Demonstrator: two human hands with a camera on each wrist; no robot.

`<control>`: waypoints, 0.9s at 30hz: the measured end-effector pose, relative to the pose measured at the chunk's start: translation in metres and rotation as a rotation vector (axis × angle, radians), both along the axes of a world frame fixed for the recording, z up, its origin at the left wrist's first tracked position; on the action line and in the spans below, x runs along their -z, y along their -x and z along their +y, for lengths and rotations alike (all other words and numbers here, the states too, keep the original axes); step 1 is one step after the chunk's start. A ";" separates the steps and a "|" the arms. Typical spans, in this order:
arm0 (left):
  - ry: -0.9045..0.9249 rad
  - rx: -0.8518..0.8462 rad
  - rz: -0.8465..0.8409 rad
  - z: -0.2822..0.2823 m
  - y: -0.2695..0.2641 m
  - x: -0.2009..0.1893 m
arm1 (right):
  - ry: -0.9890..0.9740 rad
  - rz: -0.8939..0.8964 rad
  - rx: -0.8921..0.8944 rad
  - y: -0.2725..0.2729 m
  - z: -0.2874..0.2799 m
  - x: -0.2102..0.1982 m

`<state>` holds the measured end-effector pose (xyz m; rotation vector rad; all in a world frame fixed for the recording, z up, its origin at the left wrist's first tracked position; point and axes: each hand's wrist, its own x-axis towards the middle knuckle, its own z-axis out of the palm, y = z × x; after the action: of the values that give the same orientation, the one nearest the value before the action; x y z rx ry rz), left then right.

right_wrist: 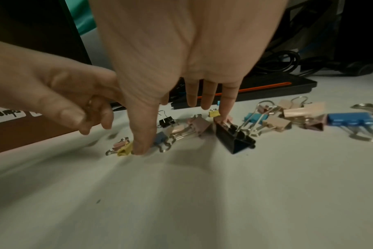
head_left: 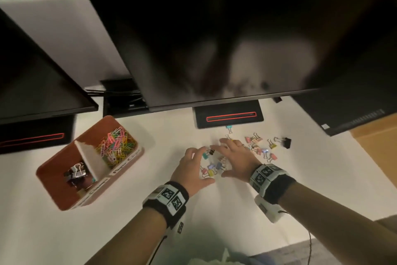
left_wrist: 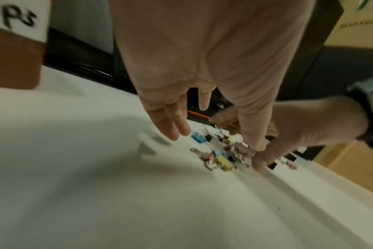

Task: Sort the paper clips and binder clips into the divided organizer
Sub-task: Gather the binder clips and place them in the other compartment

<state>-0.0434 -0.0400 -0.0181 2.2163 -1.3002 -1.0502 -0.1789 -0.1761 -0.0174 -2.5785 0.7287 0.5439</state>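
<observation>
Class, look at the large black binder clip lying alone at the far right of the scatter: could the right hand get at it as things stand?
Probably yes: the black binder clip lies uncovered on the table, beyond the right hand, nothing between.

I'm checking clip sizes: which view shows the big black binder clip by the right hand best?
The right wrist view: the large black metal binder clip lies close and sharp. The head view shows it, if at all, as a speck by the fingers; in the left wrist view the pile is blurred.
</observation>
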 end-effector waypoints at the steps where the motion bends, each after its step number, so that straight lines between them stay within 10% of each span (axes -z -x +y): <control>1: -0.029 0.000 -0.020 -0.006 0.005 0.005 | -0.003 -0.004 -0.017 -0.003 -0.002 0.002; 27: 0.003 -0.224 0.019 0.010 -0.017 0.022 | -0.269 -0.039 0.046 -0.039 -0.015 0.007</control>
<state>-0.0264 -0.0300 -0.0396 2.2802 -1.0163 -0.9805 -0.1398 -0.1911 -0.0246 -2.3120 0.6513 0.5356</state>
